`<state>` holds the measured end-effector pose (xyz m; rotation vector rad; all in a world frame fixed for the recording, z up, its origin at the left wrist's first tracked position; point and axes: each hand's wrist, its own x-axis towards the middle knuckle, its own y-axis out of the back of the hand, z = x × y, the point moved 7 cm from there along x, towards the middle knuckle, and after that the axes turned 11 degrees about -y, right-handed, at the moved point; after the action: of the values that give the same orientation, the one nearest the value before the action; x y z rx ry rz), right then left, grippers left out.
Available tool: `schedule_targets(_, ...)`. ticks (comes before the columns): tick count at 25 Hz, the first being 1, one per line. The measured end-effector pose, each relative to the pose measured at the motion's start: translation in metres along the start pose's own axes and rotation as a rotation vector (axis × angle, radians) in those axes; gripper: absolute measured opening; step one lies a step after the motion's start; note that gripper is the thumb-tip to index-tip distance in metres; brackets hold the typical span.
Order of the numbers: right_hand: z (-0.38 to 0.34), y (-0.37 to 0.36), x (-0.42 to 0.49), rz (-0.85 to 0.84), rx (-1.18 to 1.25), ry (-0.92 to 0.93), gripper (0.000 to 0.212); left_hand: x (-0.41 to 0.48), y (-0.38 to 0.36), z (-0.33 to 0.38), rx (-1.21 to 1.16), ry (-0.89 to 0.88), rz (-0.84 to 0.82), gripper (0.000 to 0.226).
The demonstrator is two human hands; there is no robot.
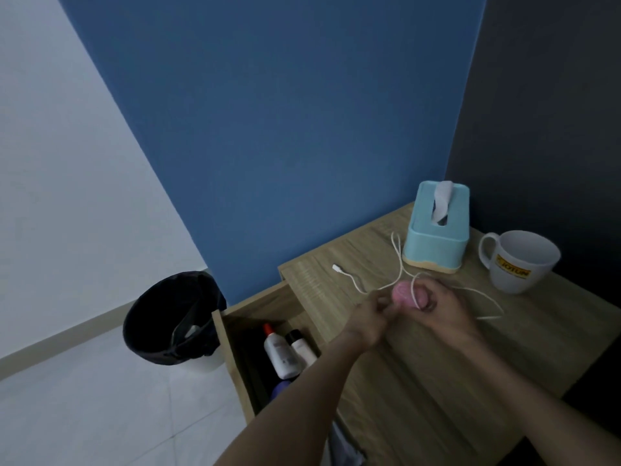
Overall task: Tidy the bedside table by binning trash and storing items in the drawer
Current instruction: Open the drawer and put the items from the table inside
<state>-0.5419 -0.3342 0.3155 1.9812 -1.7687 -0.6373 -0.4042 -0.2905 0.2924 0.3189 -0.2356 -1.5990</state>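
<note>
Both hands meet over the middle of the wooden bedside table (437,381). The right hand (443,311) is curled around a small round pink thing (408,294), too blurry to name, and holds it just above the tabletop. The left hand (369,319) is beside it with the fingers pinched together near the pink thing, seemingly on the white charging cable (400,264); whether the fingers really grip the cable is hard to tell. One strand of the cable runs across the pink thing. From there the cable loops back toward the tissue box, and its small plug end lies flat on the wood to the left. Another loop trails out to the right of the hands. Behind the hands stands a light blue tissue box (437,230) with a white tissue poking out of the slot on top. To the right of the box sits a white mug (521,260) with a yellow label. To the left of the tabletop the drawer (232,351) is pulled open. Inside it lie a white bottle with a red cap (280,353) and a white bottle with a black cap (302,348), side by side. Farther left, on the pale floor, stands a trash bin (171,317) lined with a black bag.
</note>
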Motion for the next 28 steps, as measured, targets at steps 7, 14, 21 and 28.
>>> schedule_targets(7,-0.035,-0.02,-0.033,-0.202,-0.197,0.174,0.054,0.01,0.011,-0.012,-0.18,0.109,0.215,0.027)
schedule_targets(14,-0.025,-0.014,-0.034,-0.063,-0.178,0.1,0.057,-0.005,0.033,-0.011,-0.201,0.188,0.285,0.023)
schedule_targets(21,-0.078,-0.069,-0.055,-0.125,-0.314,0.37,0.068,-0.047,0.078,-0.022,-0.161,0.186,0.347,0.018)
schedule_targets(28,-0.105,-0.16,-0.09,-0.333,-0.328,0.415,0.06,-0.114,0.141,-0.058,-0.054,0.244,0.388,0.024)
